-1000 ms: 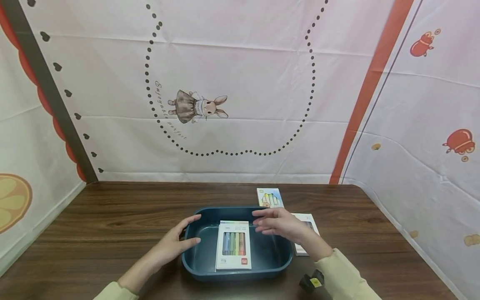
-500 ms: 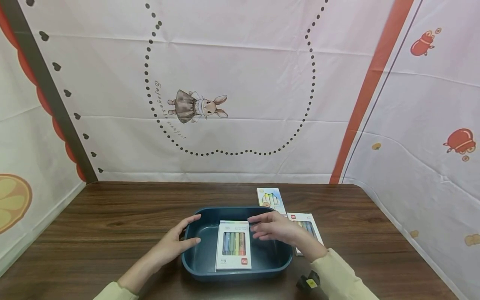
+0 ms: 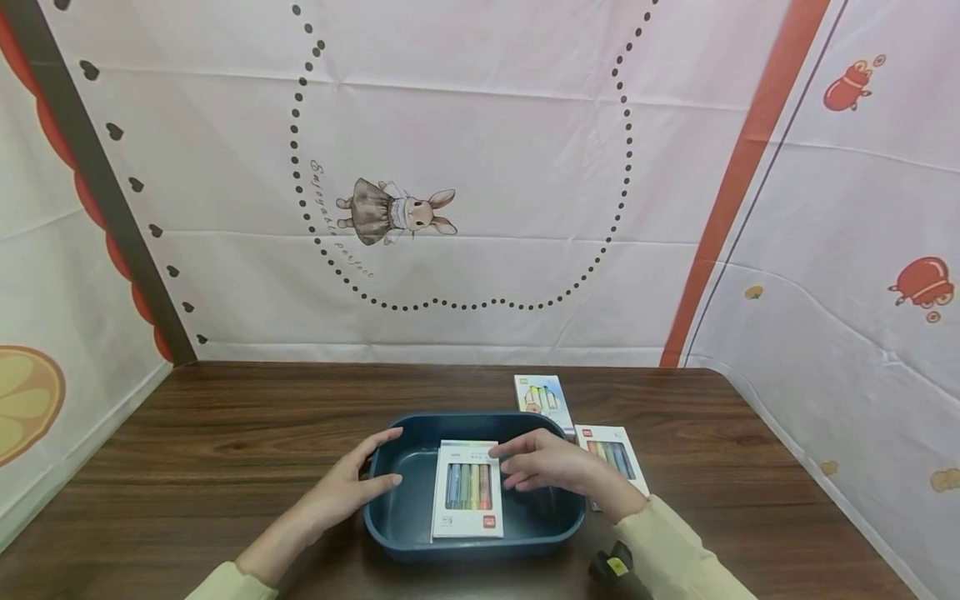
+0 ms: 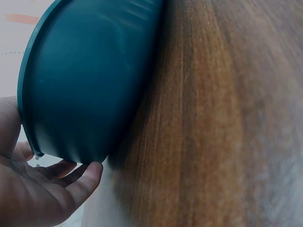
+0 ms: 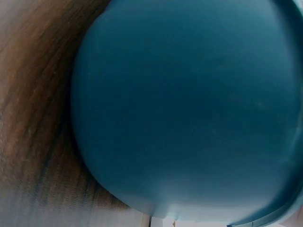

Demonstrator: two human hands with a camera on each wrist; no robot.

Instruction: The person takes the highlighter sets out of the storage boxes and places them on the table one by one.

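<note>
Your left hand grips the blue basin at its left end, fingers spread; over the basin's right half your right hand is relaxed, holding nothing, fingertips at the white windowed box inside the basin, contact unclear; a second box lies behind the basin, a third box rightward

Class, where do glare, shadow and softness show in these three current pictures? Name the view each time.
Head view: fairly even light, though the small print on the white box is unreadable; left wrist view: pale glare on the table at lower right, dark shadow beside the bin; right wrist view: soft bin wall, pale sheen low down.
</note>
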